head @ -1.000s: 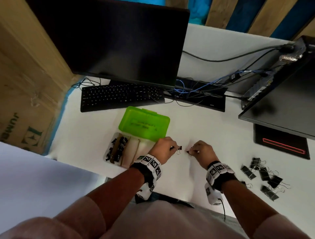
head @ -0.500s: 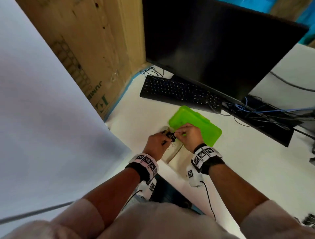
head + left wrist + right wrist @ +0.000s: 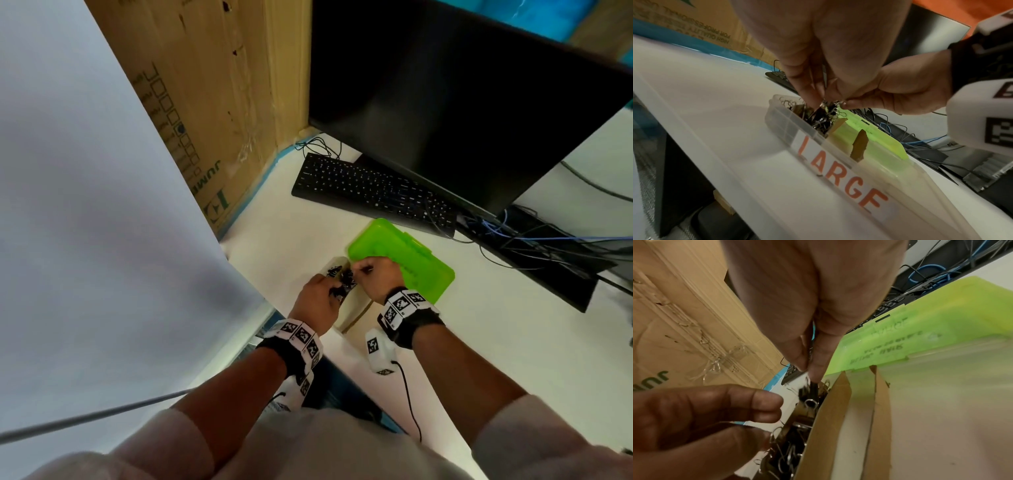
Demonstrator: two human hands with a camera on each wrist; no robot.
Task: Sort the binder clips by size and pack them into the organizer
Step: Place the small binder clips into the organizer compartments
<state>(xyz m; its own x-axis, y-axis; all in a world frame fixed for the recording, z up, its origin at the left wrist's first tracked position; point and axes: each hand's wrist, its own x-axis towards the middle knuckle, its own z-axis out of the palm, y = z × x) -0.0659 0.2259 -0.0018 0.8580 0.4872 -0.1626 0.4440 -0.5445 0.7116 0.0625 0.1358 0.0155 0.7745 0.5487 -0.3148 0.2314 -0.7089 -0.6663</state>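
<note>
Organizer (image 3: 789, 129): clear box sitting near the desk's (image 3: 513, 342) front edge, green lid (image 3: 421, 263) lying open behind it.
End compartment: holding a heap of black binder clips (image 3: 789, 449); cardboard dividers (image 3: 826, 426) standing beside it.
Label (image 3: 840, 173): reading "LARGE".
Right hand (image 3: 807, 313): pinching one black clip (image 3: 811, 390) over that heap.
Left hand (image 3: 830, 40): fingertips gathered among the clips' wire handles; grip unclear.

Both wrists wear black bands (image 3: 409, 329) ringed with white blocks printed with black square codes; 2 white camera units (image 3: 376, 349) trail thin black cables; pale pink sleeves (image 3: 534, 442).
</note>
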